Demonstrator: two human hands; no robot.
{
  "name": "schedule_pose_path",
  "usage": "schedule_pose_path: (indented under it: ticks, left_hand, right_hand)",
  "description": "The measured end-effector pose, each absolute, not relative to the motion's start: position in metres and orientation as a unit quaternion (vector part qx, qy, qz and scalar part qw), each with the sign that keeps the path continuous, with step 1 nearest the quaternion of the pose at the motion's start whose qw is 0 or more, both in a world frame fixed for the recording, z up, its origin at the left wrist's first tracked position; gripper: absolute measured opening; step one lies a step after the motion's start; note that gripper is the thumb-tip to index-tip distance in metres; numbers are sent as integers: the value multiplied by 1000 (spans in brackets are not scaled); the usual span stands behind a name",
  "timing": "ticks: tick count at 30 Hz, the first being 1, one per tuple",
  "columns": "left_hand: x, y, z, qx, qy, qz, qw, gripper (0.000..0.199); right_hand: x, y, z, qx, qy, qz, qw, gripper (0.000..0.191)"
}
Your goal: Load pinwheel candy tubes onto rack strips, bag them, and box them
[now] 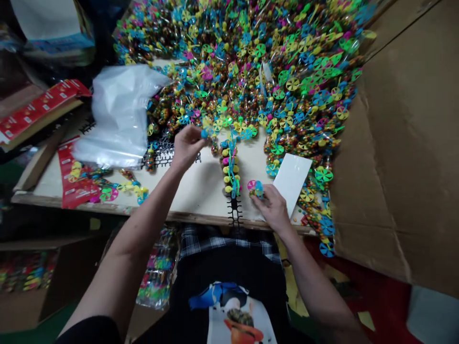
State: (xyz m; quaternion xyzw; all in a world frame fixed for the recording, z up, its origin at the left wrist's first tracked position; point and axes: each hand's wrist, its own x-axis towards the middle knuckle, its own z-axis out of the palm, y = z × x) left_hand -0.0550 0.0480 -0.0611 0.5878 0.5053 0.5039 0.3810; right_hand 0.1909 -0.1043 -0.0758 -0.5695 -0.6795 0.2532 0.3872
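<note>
A black plastic clip strip (234, 210) lies on the table in front of me. Both its sides carry a double row of candy toys (230, 167) with coloured caps and small fans; its near end shows bare hooks. Just left of the row's far end, my left hand (187, 147) is closed in a pinch on a small candy toy with a blue cap (204, 134). To the right of the strip's near end, my right hand (271, 204) grips candy toys with pink and blue fans (256, 188); the fingers partly hide their bodies, so their number is unclear.
A large heap of candy toys (244, 71) covers the table's back and right. White card (293, 179) lies beside my right hand. Clear plastic bags (120, 110), black strips (165, 153) and red printed packaging (77, 181) are left. A cardboard box (394, 143) stands right.
</note>
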Motion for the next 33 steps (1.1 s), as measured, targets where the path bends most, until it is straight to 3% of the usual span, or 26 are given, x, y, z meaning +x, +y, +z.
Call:
schedule_pose_path:
  ticks: [5,8,18,25,33]
  left_hand:
    - [-51,-71,-82,502,556,473,464,15]
    - [-31,-103,-91,494,553,465,483,14]
    - [-5,-109,-97,509,550,461,475,7]
    - [2,-112,-103,498,546,452,499,13]
    - [-34,-89,-85,601,541,402,429,17]
  right_hand:
    - [171,-120,-95,-555,-672,282,402,14]
    - [164,-119,-101,-566,-660,296,397,13]
    - [156,-115,-105,-571,-664,275,398,10]
    - [155,-115,-105,-569,-681,267,376,20]
    - [182,-90,-84,-520,-743,257,334,25]
